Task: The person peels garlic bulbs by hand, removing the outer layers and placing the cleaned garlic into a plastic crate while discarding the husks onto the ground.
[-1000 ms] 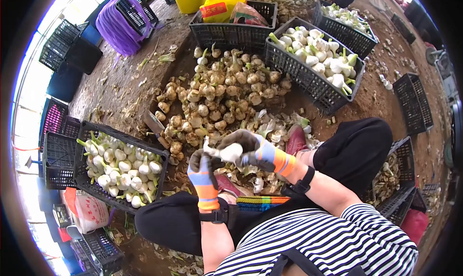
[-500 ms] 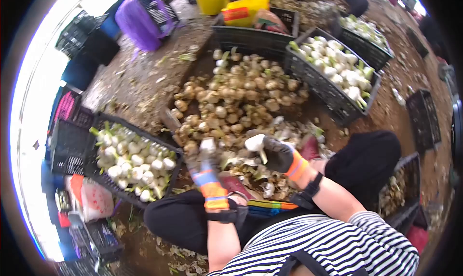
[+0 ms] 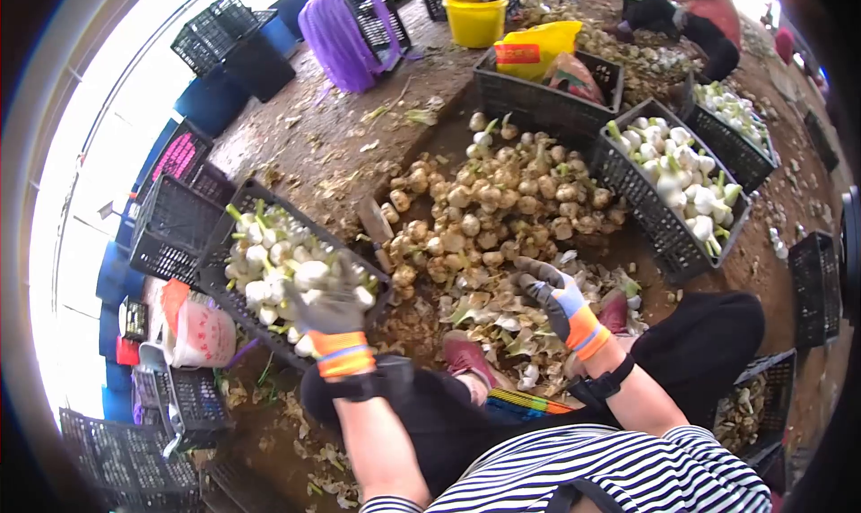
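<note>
My left hand (image 3: pixel 330 308), in a grey and orange work glove, is over the black crate of white garlic bulbs (image 3: pixel 269 266) at the left. Motion blurs its fingers, but they look spread, and a large white bulb (image 3: pixel 311 273) lies just beyond them. My right hand (image 3: pixel 552 296), gloved the same way, hovers above loose garlic skins (image 3: pixel 502 320) with its fingers apart and nothing visible in them. In front of both hands is a heap of brownish, unpeeled garlic bulbs (image 3: pixel 502 199) on the ground.
Another crate of white garlic (image 3: pixel 668 230) stands at the right, with a further garlic crate (image 3: pixel 731 123) behind it. A black crate (image 3: pixel 547 96) beyond the heap holds a yellow bag (image 3: pixel 538 51). A yellow bucket (image 3: pixel 475 20) and purple netting (image 3: pixel 345 33) are farther back. A person (image 3: pixel 700 20) sits at far right.
My left hand has moved left, from before the heap to the crate. The white bulb that was in my right hand is gone from it, and its fingers have opened. The view has shifted.
</note>
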A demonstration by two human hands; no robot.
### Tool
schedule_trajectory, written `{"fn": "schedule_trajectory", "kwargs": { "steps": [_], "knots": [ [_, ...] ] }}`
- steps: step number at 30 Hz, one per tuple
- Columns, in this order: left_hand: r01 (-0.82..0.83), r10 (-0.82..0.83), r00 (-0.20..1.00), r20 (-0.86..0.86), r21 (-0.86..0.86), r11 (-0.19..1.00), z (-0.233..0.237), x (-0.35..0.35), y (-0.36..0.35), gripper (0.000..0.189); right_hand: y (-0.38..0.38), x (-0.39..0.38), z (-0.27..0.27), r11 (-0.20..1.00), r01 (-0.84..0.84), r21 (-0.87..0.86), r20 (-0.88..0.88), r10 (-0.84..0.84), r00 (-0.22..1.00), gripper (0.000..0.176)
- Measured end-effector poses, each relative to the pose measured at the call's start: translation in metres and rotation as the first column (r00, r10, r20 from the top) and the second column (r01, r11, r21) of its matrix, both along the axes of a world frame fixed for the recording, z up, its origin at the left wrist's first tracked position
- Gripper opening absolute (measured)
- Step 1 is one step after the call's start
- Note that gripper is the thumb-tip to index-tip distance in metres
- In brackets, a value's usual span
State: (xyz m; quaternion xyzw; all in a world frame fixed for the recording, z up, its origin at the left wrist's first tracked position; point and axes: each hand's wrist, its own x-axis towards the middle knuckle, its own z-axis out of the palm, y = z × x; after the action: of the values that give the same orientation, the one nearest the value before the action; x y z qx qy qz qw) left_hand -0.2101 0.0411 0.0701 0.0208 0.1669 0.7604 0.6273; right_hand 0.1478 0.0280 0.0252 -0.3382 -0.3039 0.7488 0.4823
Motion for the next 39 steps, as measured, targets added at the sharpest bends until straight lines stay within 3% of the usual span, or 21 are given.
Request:
{"fn": "schedule_trajectory", "kwargs": {
  "steps": [1,2,3,4,5,6,8,9,11,12,13,20,22,24,26,28,33,36,37,38,39],
  "knots": [
    [-0.208,0.154,0.946,-0.285,-0.168,0.964,0.076,0.042,0.001,0.063,0.002,-0.002,0.0,0.995,0.073,0.07,0.024,-0.074,0.997,0.048],
    [-0.179,0.121,0.875,-0.469,-0.082,0.98,0.09,0.041,0.004,0.063,-0.002,-0.002,0.03,0.976,0.116,0.183,-0.003,-0.117,0.993,0.055],
    [-0.057,0.147,0.758,-0.635,0.16,0.985,0.109,0.053,-0.002,0.058,-0.009,-0.002,0.075,0.938,0.184,0.294,-0.001,-0.192,0.981,0.059],
    [-0.004,0.258,0.576,-0.776,0.313,0.95,0.144,0.085,-0.013,0.057,-0.019,-0.002,0.124,0.887,0.236,0.396,-0.005,-0.255,0.967,0.063],
    [0.101,0.325,0.429,-0.843,0.402,0.91,0.164,0.097,-0.021,0.062,-0.029,0.0,0.167,0.682,0.286,0.673,-0.02,-0.37,0.929,0.06],
    [0.192,0.396,0.437,-0.808,0.514,0.836,0.178,0.105,-0.022,0.062,-0.021,0.017,0.185,0.386,0.142,0.911,0.098,-0.539,0.837,0.053],
    [0.258,0.572,0.316,-0.757,0.648,0.716,0.204,0.121,-0.023,0.063,-0.012,0.018,0.188,0.404,0.118,0.907,0.119,-0.516,0.848,0.052],
    [0.063,0.587,0.259,-0.767,0.62,0.782,0.218,0.135,-0.033,0.059,-0.01,0.049,0.188,0.41,0.12,0.904,0.115,-0.505,0.855,0.052],
    [0.456,0.653,0.531,-0.541,0.831,0.318,0.248,0.156,-0.036,0.064,-0.045,0.098,0.175,0.426,0.142,0.894,0.1,-0.496,0.862,0.05],
    [-0.128,0.561,0.551,-0.617,0.602,0.788,0.272,0.154,-0.059,0.077,-0.043,0.124,0.177,0.44,0.158,0.884,0.092,-0.495,0.864,0.049],
    [-0.136,0.564,0.559,-0.607,0.604,0.785,0.264,0.153,-0.056,0.077,-0.043,0.146,0.174,0.445,0.16,0.881,0.088,-0.485,0.87,0.049],
    [-0.36,0.914,0.318,-0.253,0.859,0.363,0.265,0.142,-0.036,0.08,-0.047,0.251,0.137,0.177,0.028,0.984,0.014,-0.235,0.972,0.044],
    [-0.448,0.965,0.225,-0.133,0.866,0.224,0.261,0.149,-0.026,0.081,0.001,0.217,0.16,0.104,-0.05,0.993,0.065,-0.149,0.987,0.042],
    [-0.516,0.982,0.145,-0.123,0.838,0.181,0.247,0.158,-0.023,0.081,0.025,0.223,0.184,0.132,-0.118,0.984,0.13,-0.081,0.988,0.041],
    [-0.518,0.969,0.125,-0.213,0.819,0.247,0.226,0.164,-0.024,0.082,0.012,0.206,0.175,0.254,-0.12,0.96,0.141,-0.069,0.988,0.04],
    [-0.372,0.937,0.105,-0.332,0.861,0.347,0.219,0.139,-0.022,0.083,0.026,-0.046,0.137,0.387,0.046,0.921,-0.004,-0.108,0.994,0.038],
    [-0.336,0.9,0.078,-0.429,0.839,0.429,0.197,0.16,-0.001,0.085,0.051,0.071,0.146,0.551,0.098,0.829,-0.016,-0.151,0.988,0.035],
    [-0.258,0.876,0.069,-0.478,0.84,0.478,0.19,0.167,0.004,0.086,0.099,0.042,0.158,0.623,0.192,0.758,-0.069,-0.215,0.974,0.033],
    [-0.244,0.885,0.042,-0.464,0.854,0.459,0.196,0.172,0.004,0.087,0.123,0.048,0.122,0.793,0.128,0.595,0.186,-0.291,0.938,0.034],
    [-0.415,0.812,0.197,-0.549,0.703,0.577,0.179,0.188,0.007,0.082,0.144,0.039,0.06,0.853,0.157,0.498,0.46,-0.414,0.785,0.038],
    [-0.318,0.683,0.179,-0.708,0.615,0.721,0.144,0.177,0.003,0.081,0.168,0.041,-0.022,0.933,0.085,0.349,0.662,-0.31,0.682,0.044]
  ]
}}
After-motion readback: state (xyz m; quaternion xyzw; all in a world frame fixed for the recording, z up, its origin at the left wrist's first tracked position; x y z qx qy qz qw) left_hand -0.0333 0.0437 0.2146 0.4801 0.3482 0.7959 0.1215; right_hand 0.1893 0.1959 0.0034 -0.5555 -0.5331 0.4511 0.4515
